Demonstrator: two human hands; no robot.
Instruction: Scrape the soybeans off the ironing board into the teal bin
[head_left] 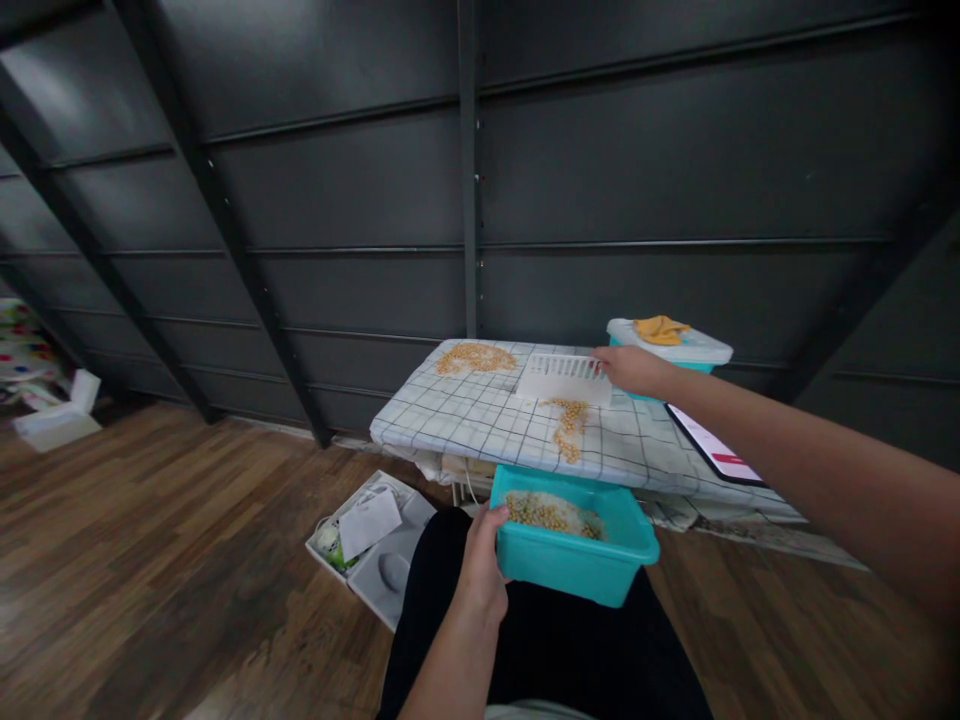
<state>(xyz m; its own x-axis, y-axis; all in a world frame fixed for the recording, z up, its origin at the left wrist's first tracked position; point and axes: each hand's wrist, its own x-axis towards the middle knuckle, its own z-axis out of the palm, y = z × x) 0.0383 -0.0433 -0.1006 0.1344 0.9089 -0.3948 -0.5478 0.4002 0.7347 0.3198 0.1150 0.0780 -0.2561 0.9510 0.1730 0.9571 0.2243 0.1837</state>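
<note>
My left hand (487, 545) grips the left end of a turquoise plastic tub (570, 572) above my lap, at the table's front edge. Inside the tub lie yellow kernels (551, 513) mixed with white grains. With its fingers closed on the upper right corner, my right hand (626, 368) holds a white slotted plastic panel (562, 382) upright on the checked cloth (480, 410). Just in front of the panel is a small trail of yellow kernels (570, 430). A wider patch of kernels (476, 358) is spread at the table's back left.
At the back right stands a white-lidded turquoise box (705, 352) with a yellow cloth (660, 330) on top. A tablet (709, 445) lies under my right forearm. On the floor to the left sits an open white box (386, 570). A dark panelled wall (360, 190) rises behind the table.
</note>
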